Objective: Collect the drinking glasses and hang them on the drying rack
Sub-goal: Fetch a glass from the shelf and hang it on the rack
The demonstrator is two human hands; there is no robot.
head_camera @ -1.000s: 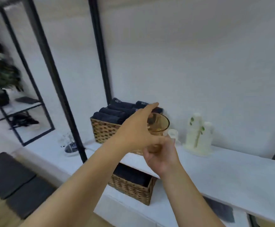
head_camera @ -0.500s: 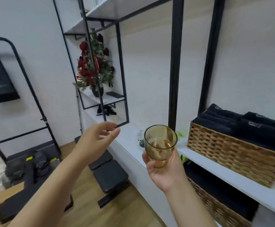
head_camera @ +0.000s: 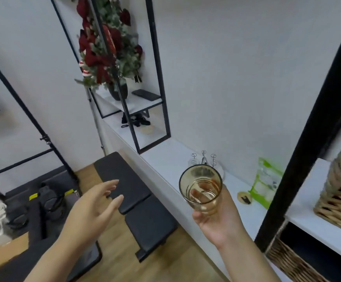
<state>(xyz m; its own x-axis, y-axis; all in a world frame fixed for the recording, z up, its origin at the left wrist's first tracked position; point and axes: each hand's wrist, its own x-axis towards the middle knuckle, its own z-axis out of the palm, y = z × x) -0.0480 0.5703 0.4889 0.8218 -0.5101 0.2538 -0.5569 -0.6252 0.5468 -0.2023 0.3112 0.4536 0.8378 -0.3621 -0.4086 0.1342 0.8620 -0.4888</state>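
Observation:
An amber-tinted drinking glass (head_camera: 201,189) stands upright in my right hand (head_camera: 218,222), gripped from below around its base. Just beyond it, on the white ledge (head_camera: 165,159), stands a small wire drying rack (head_camera: 204,159) with thin looped pegs; a clear glass seems to hang on its left side. The amber glass hides the rack's lower part. My left hand (head_camera: 92,210) hovers open over the floor, to the left of the glass, holding nothing.
A green packet (head_camera: 265,184) and a small round coaster (head_camera: 245,198) lie on the ledge right of the rack. A black post (head_camera: 312,123) and wicker baskets (head_camera: 340,196) stand at right. Black padded benches (head_camera: 137,202) sit below; a flower vase (head_camera: 118,90) stands on a far shelf.
The view has swung left along the ledge, away from the towel baskets, bringing the drying rack into sight. My left hand came off the glass; my right hand alone carries it toward the rack.

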